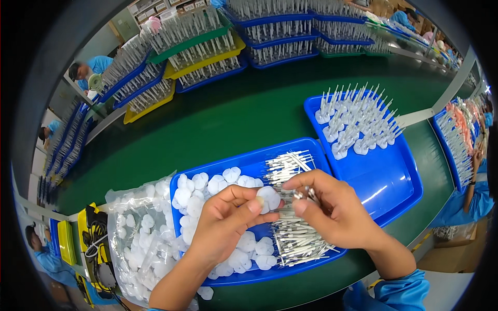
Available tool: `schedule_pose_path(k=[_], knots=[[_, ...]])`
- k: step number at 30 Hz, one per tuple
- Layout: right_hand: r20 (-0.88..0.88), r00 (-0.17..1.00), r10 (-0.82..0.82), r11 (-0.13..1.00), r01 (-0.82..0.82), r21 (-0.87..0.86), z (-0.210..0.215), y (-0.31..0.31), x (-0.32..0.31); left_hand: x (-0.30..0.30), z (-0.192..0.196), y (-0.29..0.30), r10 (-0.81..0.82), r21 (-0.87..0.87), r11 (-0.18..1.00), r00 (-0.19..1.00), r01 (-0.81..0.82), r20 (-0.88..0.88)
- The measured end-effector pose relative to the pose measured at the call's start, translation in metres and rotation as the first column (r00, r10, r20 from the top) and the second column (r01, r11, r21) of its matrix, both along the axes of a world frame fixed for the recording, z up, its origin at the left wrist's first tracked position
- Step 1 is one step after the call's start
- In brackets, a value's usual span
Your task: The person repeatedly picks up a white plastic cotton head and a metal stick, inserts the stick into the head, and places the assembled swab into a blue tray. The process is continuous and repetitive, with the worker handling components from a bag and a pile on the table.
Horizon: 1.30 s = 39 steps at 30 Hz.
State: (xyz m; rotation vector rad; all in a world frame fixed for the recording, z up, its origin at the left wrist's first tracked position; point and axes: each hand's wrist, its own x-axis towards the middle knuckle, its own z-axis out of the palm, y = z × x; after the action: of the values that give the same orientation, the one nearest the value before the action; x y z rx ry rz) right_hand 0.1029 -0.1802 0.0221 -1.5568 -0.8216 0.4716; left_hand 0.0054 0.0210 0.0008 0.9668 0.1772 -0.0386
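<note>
My left hand [224,222] pinches a white petal-shaped plastic piece [268,198] between thumb and fingers. My right hand [342,212], just beside it, is closed on a few thin rods; their light ends [310,193] show between thumb and forefinger, and the rest is hidden. Both hands are over a blue tray [249,157]. Loose white petal pieces [194,205] fill its left part, and a heap of thin white rods [298,241] lies in its right part.
A second blue tray [381,179] at the right holds upright rods on petal bases [358,122]. A clear bag [137,243] of petal pieces lies at the left. Stacked trays [207,57] line the green table's [249,103] far side. Co-workers in blue sit around; one person's sleeve [469,207] is at right.
</note>
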Motion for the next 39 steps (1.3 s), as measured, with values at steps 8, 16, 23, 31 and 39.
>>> schedule_pose_path(k=[8,16,23,31,39], knots=[[0.065,0.998,-0.011,0.995,0.017,-0.101,-0.001,-0.003,-0.004,0.0,-0.003,-0.005,0.005,0.057,0.998,1.0,-0.006,0.019],[0.304,0.951,-0.059,0.993,0.087,-0.08,-0.007,-0.003,-0.003,0.0,-0.007,-0.004,0.01,0.105,0.994,0.997,-0.018,0.08],[0.298,0.955,-0.011,0.986,0.059,-0.153,-0.002,-0.005,-0.006,0.0,-0.008,-0.006,0.04,0.239,0.967,0.983,-0.083,0.18],[0.225,0.974,0.039,0.971,0.016,-0.24,0.002,-0.007,-0.005,-0.002,-0.009,-0.008,0.015,0.464,0.869,0.947,-0.171,0.321],[0.226,0.967,0.116,0.987,-0.086,-0.138,-0.002,-0.009,0.005,-0.002,-0.008,-0.003,-0.035,0.298,0.954,0.973,-0.036,0.23]])
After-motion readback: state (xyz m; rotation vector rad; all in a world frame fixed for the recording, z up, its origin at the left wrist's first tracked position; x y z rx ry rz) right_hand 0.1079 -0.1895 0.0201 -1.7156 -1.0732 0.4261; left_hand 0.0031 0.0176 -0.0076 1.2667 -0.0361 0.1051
